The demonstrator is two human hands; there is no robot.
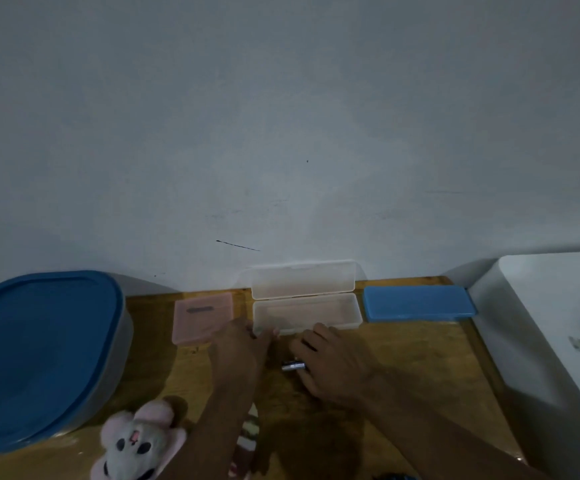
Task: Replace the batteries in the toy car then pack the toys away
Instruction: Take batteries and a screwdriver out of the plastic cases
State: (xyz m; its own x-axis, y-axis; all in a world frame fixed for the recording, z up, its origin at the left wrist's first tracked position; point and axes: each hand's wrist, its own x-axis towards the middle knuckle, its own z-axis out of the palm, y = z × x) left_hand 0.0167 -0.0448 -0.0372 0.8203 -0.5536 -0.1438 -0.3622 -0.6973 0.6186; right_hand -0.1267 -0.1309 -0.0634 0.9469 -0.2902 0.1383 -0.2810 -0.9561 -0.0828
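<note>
Three cases beyond the hands: pink case (203, 318), clear case (307, 311) and blue case (418, 303). Left hand (243, 348) touches the clear case, grasp unclear. Right hand (337, 367) pinches one battery (292, 366).

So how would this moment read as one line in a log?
left hand: at open clear case front edge | right hand: holds battery | pink case, blue case: shut

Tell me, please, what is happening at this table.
A person is working with both hands at a wooden table. The left hand reaches to the front edge of an open clear case. The right hand is at a small battery on the table; the dim picture does not show whether it grips it. A pink case and a blue case flank the clear one, and a plush bunny lies at the near left.
</note>
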